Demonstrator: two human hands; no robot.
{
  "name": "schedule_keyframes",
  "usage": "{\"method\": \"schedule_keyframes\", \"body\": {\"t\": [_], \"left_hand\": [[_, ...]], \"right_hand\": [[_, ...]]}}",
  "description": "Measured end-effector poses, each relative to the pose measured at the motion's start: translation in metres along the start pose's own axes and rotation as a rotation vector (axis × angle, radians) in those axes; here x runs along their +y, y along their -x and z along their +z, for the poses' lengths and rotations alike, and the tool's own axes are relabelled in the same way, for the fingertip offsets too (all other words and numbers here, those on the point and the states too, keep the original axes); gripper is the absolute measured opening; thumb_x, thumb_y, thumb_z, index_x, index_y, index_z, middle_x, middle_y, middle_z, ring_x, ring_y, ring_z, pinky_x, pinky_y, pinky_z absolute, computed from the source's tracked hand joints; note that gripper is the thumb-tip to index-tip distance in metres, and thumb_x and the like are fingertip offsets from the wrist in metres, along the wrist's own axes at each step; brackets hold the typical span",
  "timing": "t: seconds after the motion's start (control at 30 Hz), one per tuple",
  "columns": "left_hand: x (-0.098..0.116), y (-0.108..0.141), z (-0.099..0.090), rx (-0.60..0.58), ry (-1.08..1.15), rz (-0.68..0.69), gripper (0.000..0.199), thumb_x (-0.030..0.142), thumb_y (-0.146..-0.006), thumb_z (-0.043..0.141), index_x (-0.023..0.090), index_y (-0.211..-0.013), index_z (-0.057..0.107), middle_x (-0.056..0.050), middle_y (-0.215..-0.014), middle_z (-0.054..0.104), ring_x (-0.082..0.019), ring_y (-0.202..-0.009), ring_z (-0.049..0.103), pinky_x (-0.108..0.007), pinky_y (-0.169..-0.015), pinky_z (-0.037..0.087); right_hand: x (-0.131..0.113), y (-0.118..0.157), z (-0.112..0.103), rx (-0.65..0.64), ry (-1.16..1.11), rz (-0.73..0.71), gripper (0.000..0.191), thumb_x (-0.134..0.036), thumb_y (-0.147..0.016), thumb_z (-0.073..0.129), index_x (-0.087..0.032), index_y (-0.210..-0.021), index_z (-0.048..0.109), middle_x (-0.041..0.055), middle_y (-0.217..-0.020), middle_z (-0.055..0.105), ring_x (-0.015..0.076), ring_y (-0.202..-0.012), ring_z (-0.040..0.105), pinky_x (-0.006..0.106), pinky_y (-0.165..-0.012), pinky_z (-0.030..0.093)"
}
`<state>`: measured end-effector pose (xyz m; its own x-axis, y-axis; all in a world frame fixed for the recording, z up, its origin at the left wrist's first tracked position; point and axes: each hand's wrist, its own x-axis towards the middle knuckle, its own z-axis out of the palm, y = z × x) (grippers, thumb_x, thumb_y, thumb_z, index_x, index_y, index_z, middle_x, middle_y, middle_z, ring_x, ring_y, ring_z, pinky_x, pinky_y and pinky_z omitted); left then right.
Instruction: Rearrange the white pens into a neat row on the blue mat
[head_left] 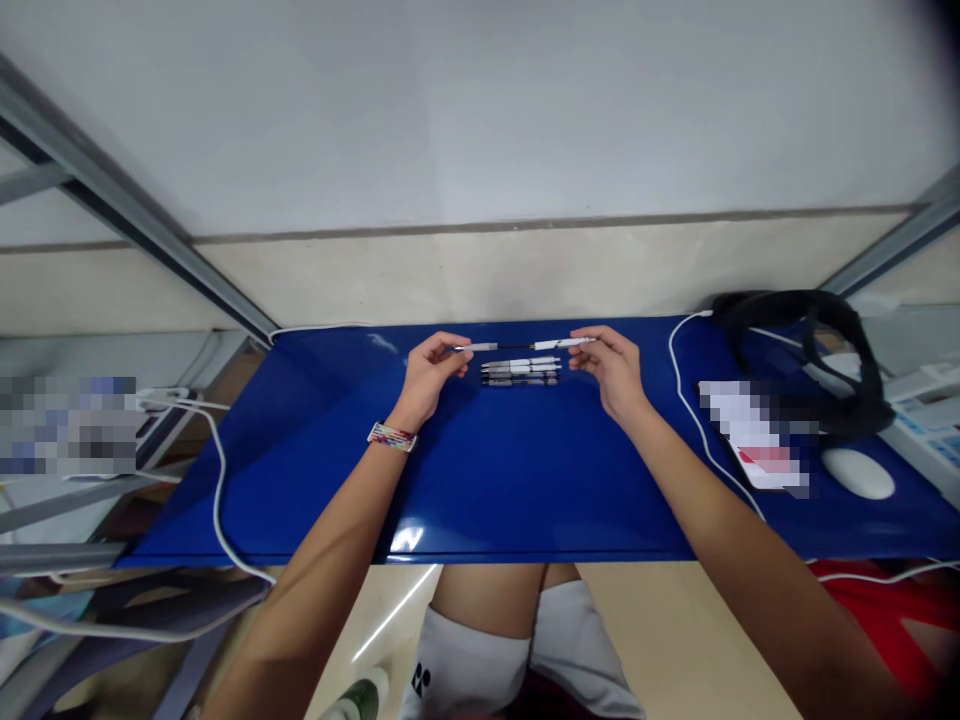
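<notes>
My left hand (433, 372) pinches the grey front part of a pen (481, 347), and a colourful band circles that wrist. Opposite it, my right hand (609, 368) grips the white barrel (553, 344) of the pen. Between the two parts a thin dark refill (514, 347) shows, its rear end reaching into the white barrel. Just below, several pens (520, 372) lie side by side in a stack of rows on the blue table (480, 470), white ones above darker ones.
At the right are a white cable (679, 380), a phone (754, 440), a white mouse (859, 473) and a black headset-like strap (855, 370). Another white cable (220, 480) hangs at the left edge. A wall stands behind the table.
</notes>
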<state>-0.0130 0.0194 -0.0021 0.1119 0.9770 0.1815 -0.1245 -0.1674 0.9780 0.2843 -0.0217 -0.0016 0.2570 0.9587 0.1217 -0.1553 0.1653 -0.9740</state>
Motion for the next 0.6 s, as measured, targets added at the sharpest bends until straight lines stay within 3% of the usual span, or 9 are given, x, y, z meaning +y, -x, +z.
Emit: {"method": "schedule_keyframes", "body": {"t": [0.17,0.33,0.5,0.6], "left_hand": [[-0.002,0.003,0.003,-0.112,-0.097,-0.035,0.028,0.040,-0.078,0.095,0.023,-0.096,0.083,0.002,-0.063,0.064,-0.011,-0.055,0.055,-0.025,-0.051,0.039],[0.000,0.004,0.006,-0.095,-0.167,0.018,0.033,0.053,-0.086,0.091,0.022,-0.085,0.081,0.002,-0.057,0.060,-0.011,-0.052,0.051,-0.025,-0.050,0.036],[-0.001,0.003,0.004,-0.077,-0.219,0.035,0.055,0.069,-0.092,0.080,0.020,-0.068,0.070,-0.001,-0.059,0.061,-0.011,-0.051,0.049,-0.026,-0.049,0.033],[-0.001,0.004,0.004,-0.076,-0.258,0.051,0.068,0.076,-0.097,0.070,0.021,-0.058,0.060,0.000,-0.052,0.053,-0.011,-0.048,0.045,-0.027,-0.050,0.035]], "right_hand": [[0.001,0.007,0.008,-0.219,0.033,0.033,0.025,-0.038,-0.079,0.088,-0.025,-0.099,0.084,0.0027,-0.083,0.081,0.0193,-0.069,0.074,0.037,-0.069,0.064],[0.004,0.010,0.012,-0.255,0.075,-0.026,0.030,-0.044,-0.082,0.090,-0.025,-0.105,0.086,0.0029,-0.083,0.082,0.0202,-0.069,0.075,0.039,-0.072,0.065],[0.002,0.012,0.012,-0.290,0.100,-0.083,0.025,-0.039,-0.084,0.088,-0.026,-0.106,0.088,0.0015,-0.074,0.080,0.0207,-0.070,0.076,0.040,-0.076,0.065],[0.000,0.015,0.014,-0.308,0.119,-0.094,0.024,-0.040,-0.084,0.088,-0.026,-0.105,0.087,0.0015,-0.074,0.080,0.0213,-0.072,0.077,0.041,-0.077,0.066]]}}
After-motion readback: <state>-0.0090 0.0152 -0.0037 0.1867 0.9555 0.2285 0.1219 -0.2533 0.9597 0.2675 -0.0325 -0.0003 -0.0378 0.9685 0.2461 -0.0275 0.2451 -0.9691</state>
